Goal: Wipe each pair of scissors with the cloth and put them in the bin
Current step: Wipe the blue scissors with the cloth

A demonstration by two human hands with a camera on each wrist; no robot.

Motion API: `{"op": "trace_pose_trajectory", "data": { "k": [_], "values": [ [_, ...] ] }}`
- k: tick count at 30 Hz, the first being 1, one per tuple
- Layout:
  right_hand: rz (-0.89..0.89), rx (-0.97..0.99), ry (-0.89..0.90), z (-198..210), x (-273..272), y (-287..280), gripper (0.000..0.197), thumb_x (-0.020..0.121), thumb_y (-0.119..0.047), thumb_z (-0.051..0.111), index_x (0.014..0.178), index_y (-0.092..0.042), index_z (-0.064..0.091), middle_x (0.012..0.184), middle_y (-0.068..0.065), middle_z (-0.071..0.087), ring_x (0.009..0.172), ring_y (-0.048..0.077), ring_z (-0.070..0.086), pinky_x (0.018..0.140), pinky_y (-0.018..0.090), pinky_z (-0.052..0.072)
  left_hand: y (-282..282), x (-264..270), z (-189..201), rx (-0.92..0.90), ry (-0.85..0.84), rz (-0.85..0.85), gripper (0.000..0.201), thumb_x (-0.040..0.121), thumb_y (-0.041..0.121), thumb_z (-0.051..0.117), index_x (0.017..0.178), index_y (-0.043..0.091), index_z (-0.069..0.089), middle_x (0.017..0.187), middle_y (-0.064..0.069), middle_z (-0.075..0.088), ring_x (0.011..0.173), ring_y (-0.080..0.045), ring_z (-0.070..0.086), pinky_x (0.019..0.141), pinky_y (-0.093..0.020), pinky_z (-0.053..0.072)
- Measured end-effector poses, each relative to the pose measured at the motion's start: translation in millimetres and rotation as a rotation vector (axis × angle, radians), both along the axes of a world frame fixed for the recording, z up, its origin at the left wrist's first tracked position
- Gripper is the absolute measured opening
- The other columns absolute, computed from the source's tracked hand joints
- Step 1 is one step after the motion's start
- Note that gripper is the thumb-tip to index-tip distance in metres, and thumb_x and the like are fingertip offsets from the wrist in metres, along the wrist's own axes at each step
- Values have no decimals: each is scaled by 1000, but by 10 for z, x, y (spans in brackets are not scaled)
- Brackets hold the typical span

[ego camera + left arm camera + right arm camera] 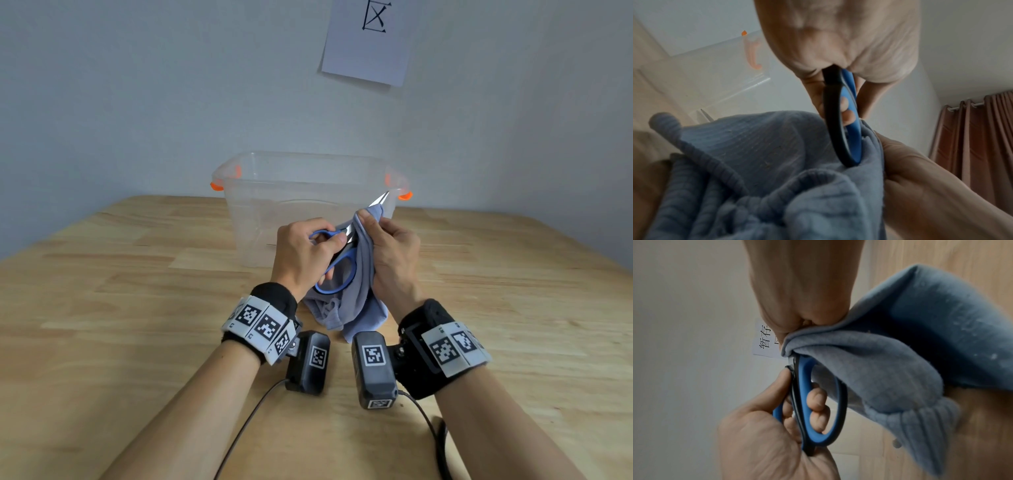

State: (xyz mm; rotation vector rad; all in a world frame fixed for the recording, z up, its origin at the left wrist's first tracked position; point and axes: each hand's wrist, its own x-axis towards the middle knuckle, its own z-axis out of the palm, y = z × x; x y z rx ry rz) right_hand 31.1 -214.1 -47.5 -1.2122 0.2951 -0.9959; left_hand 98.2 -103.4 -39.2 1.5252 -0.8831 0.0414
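Note:
My left hand point(308, 253) grips the blue-and-black handles of a pair of scissors point(342, 270), fingers through the loops point(818, 402). The blades point up and to the right, and the steel tip point(383, 198) shows above the cloth. My right hand point(387, 246) pinches a grey-blue cloth point(356, 301) around the blades; the cloth point(756, 154) hangs down to the table. The blue handle loop point(853, 129) lies against the cloth point(890, 361). A clear plastic bin point(260, 219) with orange latches stands just behind both hands, and I see no scissors in it.
The wooden table point(137, 308) runs out to both sides, its far edge at the grey wall. A paper sheet point(370, 44) with printed characters hangs on the wall above the bin. Black cables point(246, 425) trail from the wrist cameras towards me.

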Motion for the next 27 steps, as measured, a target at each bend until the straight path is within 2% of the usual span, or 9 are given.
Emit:
{"op": "trace_pose_trajectory", "data": {
  "k": [3,6,8,12,15,17,20,24,27],
  "values": [
    [-14,8,2,1,-14,-20,41,90,-21,73,83,17,61,75,22,61,69,29,60,69,41,53,1,-3,-3,-3,-2,-2,22,88,6,69,68,-3,65,41,-15,51,29,-19,44,38,-25,39],
    [-25,15,10,10,-36,-33,28,92,-19,71,83,8,67,68,13,62,63,22,60,62,31,53,-3,-14,-1,-7,4,-7,21,87,6,69,68,-3,66,43,-18,51,29,-20,44,38,-26,39],
    [-29,23,8,12,-38,-41,28,92,-19,71,82,7,67,71,15,63,67,25,62,66,35,54,-2,-18,-1,-6,6,-12,21,87,5,69,68,-4,65,43,-20,51,29,-20,44,38,-26,39],
    [-32,33,-10,-6,-34,-52,38,91,-20,71,89,17,64,79,22,64,74,30,62,75,45,53,3,-13,-9,6,29,-27,21,87,5,69,69,-5,65,42,-18,50,27,-19,41,37,-20,34],
    [-37,38,-9,-7,-32,-65,37,91,-20,72,89,16,65,80,23,67,75,32,64,79,49,55,4,-5,-9,9,49,-33,21,88,5,69,70,-5,65,41,-15,49,27,-20,41,37,-20,33],
    [-38,39,-1,-3,-32,-77,31,91,-19,71,86,12,68,78,20,68,74,31,65,78,46,56,8,-2,-9,14,71,-40,22,88,6,69,69,-4,66,41,-16,49,28,-22,41,37,-21,33],
    [-19,32,35,8,-28,-100,25,93,-17,69,83,6,68,70,12,68,66,22,65,67,33,57,2,18,-16,22,130,-40,22,89,10,69,72,-3,67,43,-17,49,34,-28,44,36,-24,35],
    [42,83,48,12,-9,-151,30,97,-17,63,96,13,65,86,24,68,78,30,66,76,41,56,-13,48,-21,1,162,0,23,89,10,68,70,-2,66,43,-15,48,36,-29,45,39,-22,34],
    [78,101,85,11,-27,-185,27,99,-19,60,86,5,67,77,17,70,72,26,68,69,35,58,2,66,4,-27,160,18,24,89,8,68,68,-3,64,44,-15,48,34,-28,44,38,-23,35]
  ]
}}
